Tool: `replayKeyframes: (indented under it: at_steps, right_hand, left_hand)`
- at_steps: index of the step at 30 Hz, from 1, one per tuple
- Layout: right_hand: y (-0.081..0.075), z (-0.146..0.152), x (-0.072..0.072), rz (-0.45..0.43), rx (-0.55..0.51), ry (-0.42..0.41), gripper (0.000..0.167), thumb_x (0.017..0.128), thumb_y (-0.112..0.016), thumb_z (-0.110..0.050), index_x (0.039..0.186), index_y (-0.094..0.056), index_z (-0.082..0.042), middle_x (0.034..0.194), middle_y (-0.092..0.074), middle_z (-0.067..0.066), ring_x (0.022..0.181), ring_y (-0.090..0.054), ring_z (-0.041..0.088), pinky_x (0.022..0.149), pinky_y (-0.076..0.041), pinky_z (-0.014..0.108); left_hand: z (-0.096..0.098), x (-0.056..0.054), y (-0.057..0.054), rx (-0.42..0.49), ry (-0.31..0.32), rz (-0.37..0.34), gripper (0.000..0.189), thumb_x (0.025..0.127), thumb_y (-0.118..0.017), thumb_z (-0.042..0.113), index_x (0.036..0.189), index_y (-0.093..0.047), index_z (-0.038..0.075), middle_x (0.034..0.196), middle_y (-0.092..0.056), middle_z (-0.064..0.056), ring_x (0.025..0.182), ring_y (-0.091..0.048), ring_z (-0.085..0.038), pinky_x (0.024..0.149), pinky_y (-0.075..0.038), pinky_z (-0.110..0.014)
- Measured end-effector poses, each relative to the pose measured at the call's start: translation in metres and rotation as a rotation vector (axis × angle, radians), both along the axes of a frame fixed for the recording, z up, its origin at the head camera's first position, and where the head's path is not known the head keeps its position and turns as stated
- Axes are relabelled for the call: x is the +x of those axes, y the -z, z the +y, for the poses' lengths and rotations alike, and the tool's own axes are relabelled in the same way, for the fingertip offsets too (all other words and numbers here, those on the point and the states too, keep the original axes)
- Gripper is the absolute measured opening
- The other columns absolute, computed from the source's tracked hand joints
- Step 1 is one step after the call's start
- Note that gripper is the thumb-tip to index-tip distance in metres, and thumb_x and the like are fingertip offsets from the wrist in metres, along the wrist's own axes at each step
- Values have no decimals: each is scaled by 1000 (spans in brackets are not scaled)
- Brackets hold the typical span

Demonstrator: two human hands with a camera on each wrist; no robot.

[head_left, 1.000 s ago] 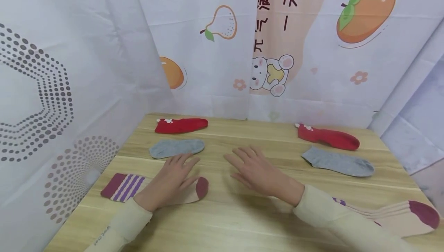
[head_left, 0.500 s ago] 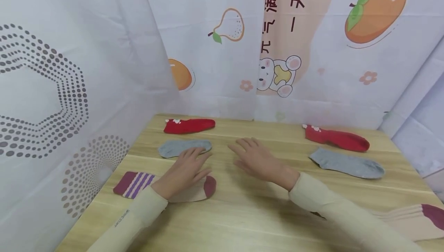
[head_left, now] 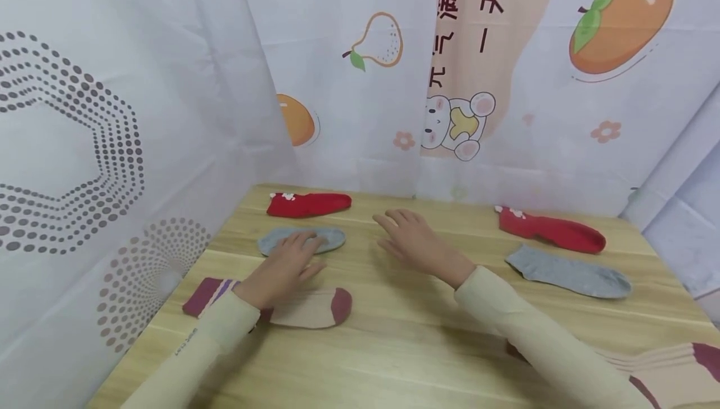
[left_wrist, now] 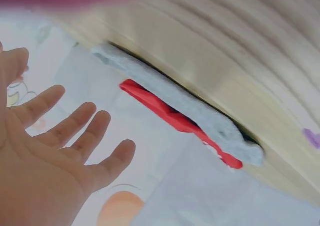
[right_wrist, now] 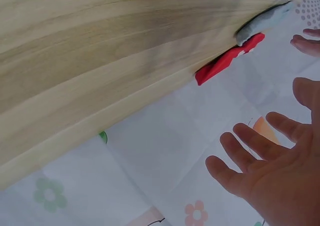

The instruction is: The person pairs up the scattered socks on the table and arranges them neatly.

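My left hand (head_left: 284,271) hovers with relaxed, spread fingers above the left part of the table. In the head view its fingertips overlap the left grey sock (head_left: 271,242), and the hand and sleeve partly cover a cream sock (head_left: 309,309) with a maroon toe and purple stripes. A left red sock (head_left: 306,205) lies just behind the grey one. My right hand (head_left: 419,243), also loosely spread and holding nothing, is over the middle of the table. To its right lie another red sock (head_left: 554,231) and a second grey sock (head_left: 568,273).
A second cream sock (head_left: 669,368) lies at the front right, partly under the right sleeve (head_left: 523,328). The wooden table (head_left: 382,365) ends at a printed white curtain (head_left: 337,146) behind, with a dotted curtain (head_left: 185,115) on the left.
The head view has turned slightly left, so the scene sits further right. My left hand has shifted left relative to the socks, uncovering more of the cream sock's foot. Both hands stay empty.
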State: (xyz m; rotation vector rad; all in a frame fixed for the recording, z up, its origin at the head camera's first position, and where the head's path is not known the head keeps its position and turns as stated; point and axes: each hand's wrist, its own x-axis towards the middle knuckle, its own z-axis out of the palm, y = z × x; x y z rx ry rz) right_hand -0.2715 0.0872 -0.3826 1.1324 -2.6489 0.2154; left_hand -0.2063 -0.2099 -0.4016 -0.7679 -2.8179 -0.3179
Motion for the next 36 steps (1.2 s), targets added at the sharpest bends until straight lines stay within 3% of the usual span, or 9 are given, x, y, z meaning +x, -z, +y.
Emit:
replayKeyframes:
  at_steps: [10, 19, 30, 36]
  right_hand:
    - [-1, -13, -8, -58, 0, 20, 52, 102, -57, -33, 146, -47, -8, 140, -52, 18, 131, -45, 36, 108, -36, 56]
    - [0, -30, -21, -89, 10, 18, 52, 102, -56, -33, 146, -46, -8, 140, -52, 17, 131, -46, 35, 108, -37, 54]
    - [1, -51, -38, -90, 49, 11, 54, 101, -57, -36, 147, -46, -9, 138, -54, 16, 129, -49, 34, 107, -40, 52]
    - [4, -59, -45, -65, 27, -12, 52, 100, -60, -34, 142, -50, -6, 132, -57, 17, 123, -52, 35, 102, -45, 51]
  left_hand:
    - [-9, -14, 0, -4, 19, -6, 52, 98, -62, 36, 141, -51, 8, 139, -51, -15, 130, -46, -33, 104, -39, -58]
    - [-23, -20, -13, -56, -27, 3, 53, 98, -63, 36, 140, -51, 6, 134, -54, -16, 127, -49, -34, 101, -42, -60]
    - [-38, -51, -19, -19, -35, -40, 51, 97, -65, 31, 136, -52, 2, 130, -56, -18, 122, -52, -36, 97, -44, -59]
    - [-43, -65, -21, -41, -93, -63, 48, 96, -66, 31, 133, -56, 1, 126, -58, -19, 117, -54, -38, 93, -47, -60]
